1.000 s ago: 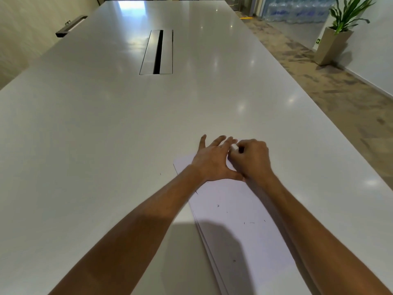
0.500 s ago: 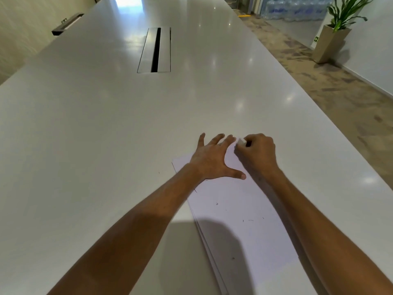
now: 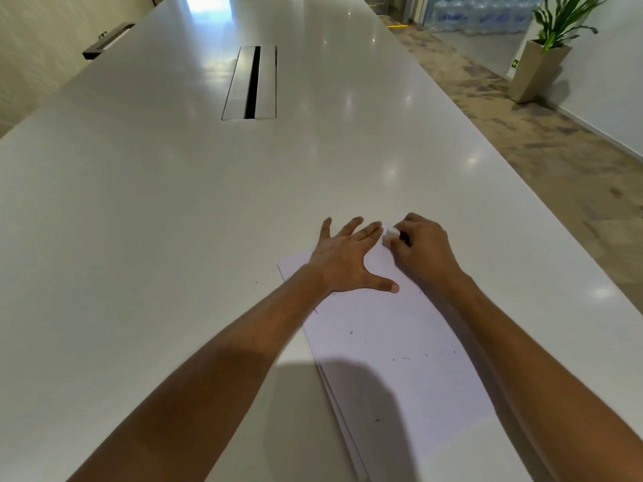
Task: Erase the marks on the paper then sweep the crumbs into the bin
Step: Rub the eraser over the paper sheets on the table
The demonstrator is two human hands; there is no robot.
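We are rubbing at the far corner of the paper point(image 3: 389, 342), which lies at about five o'clock on the table point(image 3: 174, 203). Our left hand point(image 3: 344, 259) presses it flat with fingers spread, and our right hand point(image 3: 422, 250) pinches the eraser point(image 3: 389, 234) at one o'clock. We should use short strokes away from the left hand, lest the sheet buckle; crumbs point(image 3: 403, 358) scatter toward six o'clock, and no bin is in view.

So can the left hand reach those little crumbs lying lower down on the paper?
Probably yes. The left hand lies flat on the paper, holding nothing, and the crumbs lie on the bare sheet nearer the person with nothing over them. Only, lifting it would free the sheet while the right hand rubs with the eraser.
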